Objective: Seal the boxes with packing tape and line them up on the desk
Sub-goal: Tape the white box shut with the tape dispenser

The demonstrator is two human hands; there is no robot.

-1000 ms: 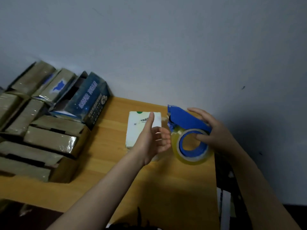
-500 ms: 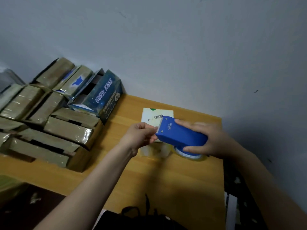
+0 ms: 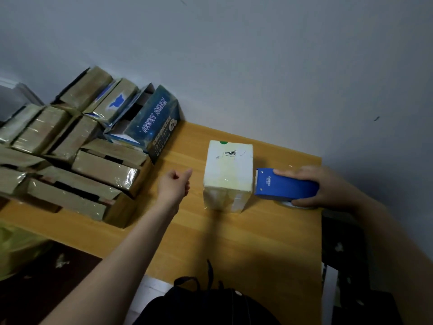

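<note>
A white box (image 3: 228, 174) with a QR label stands on the wooden desk (image 3: 269, 242), clear tape running over its top and down its near face. My right hand (image 3: 316, 186) grips the blue tape dispenser (image 3: 284, 185), which rests on the desk just right of the box. My left hand (image 3: 174, 186) hovers left of the box with fingers curled and thumb out, holding nothing and not touching the box.
Several brown taped boxes (image 3: 103, 170) are stacked at the desk's left, with a dark blue printed box (image 3: 155, 126) open at its end beside the wall. A black bag (image 3: 210, 303) lies below the desk's near edge. The desk ends at the right, by a dark shelf.
The dispenser has moved off the box to the desk at its right. My left hand let go of the tape end and pulled back to the left.
</note>
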